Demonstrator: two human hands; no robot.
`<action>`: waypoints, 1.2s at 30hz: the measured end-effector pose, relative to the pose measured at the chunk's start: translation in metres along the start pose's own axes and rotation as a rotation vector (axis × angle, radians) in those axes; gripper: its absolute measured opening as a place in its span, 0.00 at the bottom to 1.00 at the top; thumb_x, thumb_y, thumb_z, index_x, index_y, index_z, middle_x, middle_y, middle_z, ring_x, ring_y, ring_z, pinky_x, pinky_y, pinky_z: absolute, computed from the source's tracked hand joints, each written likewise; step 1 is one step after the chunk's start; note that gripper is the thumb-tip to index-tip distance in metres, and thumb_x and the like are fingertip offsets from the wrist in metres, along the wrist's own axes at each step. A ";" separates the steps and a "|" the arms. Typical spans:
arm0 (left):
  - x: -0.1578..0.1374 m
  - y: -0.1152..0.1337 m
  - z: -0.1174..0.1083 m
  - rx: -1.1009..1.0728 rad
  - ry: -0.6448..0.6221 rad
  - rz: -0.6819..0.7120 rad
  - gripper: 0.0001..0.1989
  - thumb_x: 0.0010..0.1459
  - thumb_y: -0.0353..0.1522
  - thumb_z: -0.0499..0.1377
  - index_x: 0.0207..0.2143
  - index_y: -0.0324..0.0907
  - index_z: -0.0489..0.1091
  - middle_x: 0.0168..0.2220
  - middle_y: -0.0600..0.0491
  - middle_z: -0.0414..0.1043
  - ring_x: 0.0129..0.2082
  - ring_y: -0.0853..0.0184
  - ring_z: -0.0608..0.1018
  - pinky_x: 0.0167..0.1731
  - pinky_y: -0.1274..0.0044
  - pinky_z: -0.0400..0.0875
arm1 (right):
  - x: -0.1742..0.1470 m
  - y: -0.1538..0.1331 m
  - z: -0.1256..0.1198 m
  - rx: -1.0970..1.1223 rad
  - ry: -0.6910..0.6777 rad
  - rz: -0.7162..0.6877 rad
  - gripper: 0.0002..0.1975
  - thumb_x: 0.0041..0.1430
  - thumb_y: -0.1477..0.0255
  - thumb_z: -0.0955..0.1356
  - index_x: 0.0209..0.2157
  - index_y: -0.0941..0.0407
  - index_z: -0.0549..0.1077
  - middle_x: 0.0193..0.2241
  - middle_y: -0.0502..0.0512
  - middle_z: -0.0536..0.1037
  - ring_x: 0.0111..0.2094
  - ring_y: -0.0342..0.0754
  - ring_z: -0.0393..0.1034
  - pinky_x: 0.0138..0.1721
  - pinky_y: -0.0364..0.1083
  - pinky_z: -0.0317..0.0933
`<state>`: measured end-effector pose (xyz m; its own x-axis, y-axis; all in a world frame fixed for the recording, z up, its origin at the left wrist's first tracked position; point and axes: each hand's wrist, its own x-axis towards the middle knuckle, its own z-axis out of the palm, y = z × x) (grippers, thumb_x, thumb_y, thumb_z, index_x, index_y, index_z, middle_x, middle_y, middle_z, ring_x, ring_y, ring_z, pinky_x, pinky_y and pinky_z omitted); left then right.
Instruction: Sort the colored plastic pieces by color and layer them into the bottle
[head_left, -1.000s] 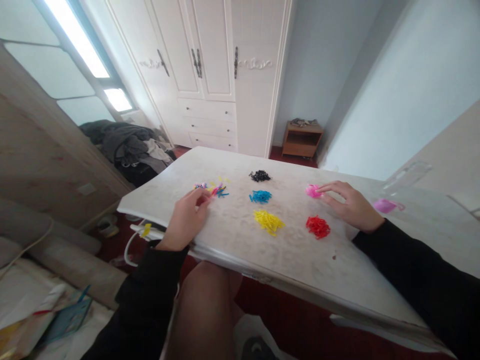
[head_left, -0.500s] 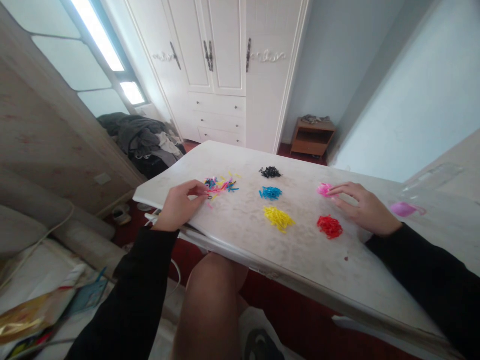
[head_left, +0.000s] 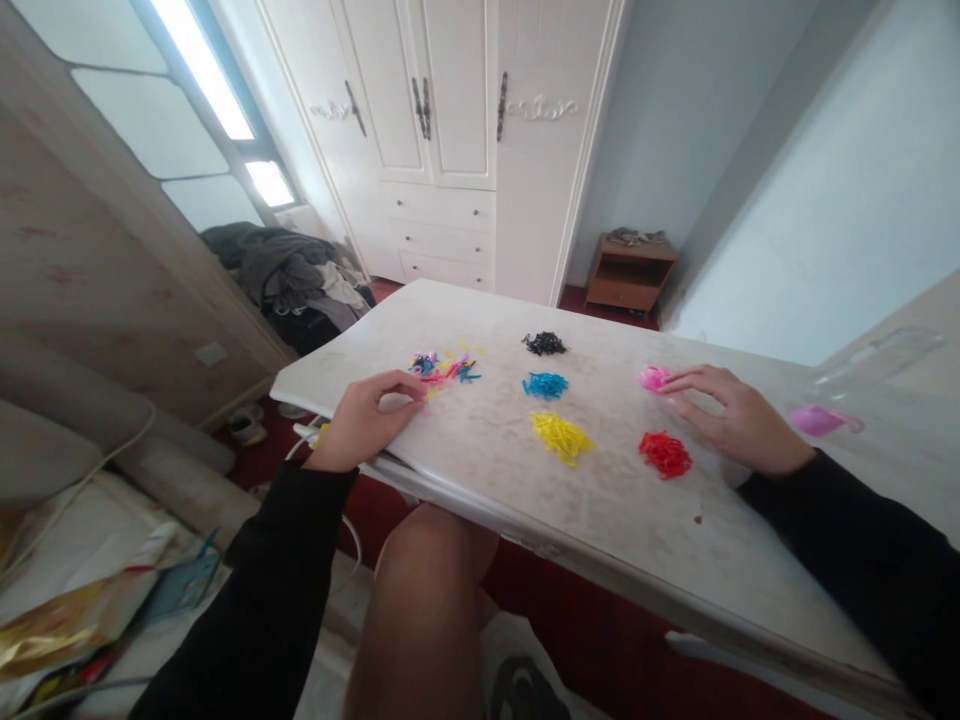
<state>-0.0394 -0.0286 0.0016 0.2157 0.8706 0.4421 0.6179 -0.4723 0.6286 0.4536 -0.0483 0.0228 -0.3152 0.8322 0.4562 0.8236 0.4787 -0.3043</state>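
The left hand [head_left: 369, 418] has drawn its fingertips closer together beside a multicoloured heap of thin strips [head_left: 452, 369], centre left.
Its grip cannot be told; the right hand [head_left: 739, 420], thumb and fingers apart, touches a shiny pink heap [head_left: 652, 377], centre right. Dark print [head_left: 529, 690], bottom centre, is unreadable.

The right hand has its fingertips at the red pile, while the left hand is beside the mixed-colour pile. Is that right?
Not quite. The head view shows the right hand with its fingertips at the pink pile, not the red pile. The left hand is beside the mixed-colour pile.
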 end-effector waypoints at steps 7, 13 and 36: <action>-0.007 -0.001 -0.003 -0.014 -0.083 -0.048 0.09 0.58 0.37 0.63 0.38 0.42 0.78 0.38 0.49 0.82 0.38 0.61 0.81 0.45 0.71 0.76 | 0.001 -0.007 -0.002 -0.001 -0.017 0.020 0.11 0.65 0.63 0.67 0.40 0.53 0.79 0.44 0.60 0.82 0.49 0.61 0.75 0.55 0.61 0.65; -0.007 0.021 0.013 -0.071 -0.035 -0.065 0.06 0.57 0.33 0.62 0.35 0.42 0.78 0.36 0.50 0.81 0.36 0.62 0.81 0.41 0.72 0.78 | 0.002 -0.011 -0.003 0.011 0.012 -0.011 0.11 0.65 0.64 0.67 0.41 0.53 0.79 0.45 0.61 0.82 0.49 0.61 0.75 0.56 0.62 0.65; 0.011 0.160 0.119 -0.541 -0.138 0.158 0.03 0.60 0.27 0.65 0.35 0.44 0.76 0.34 0.51 0.76 0.35 0.66 0.79 0.33 0.76 0.81 | -0.016 -0.092 -0.013 0.447 -0.282 -0.444 0.29 0.63 0.67 0.72 0.64 0.52 0.69 0.55 0.65 0.78 0.53 0.55 0.75 0.53 0.53 0.72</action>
<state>0.1517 -0.0788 0.0312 0.3927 0.7763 0.4930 0.1038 -0.5701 0.8150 0.3889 -0.1100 0.0548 -0.7382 0.5426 0.4007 0.3335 0.8100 -0.4825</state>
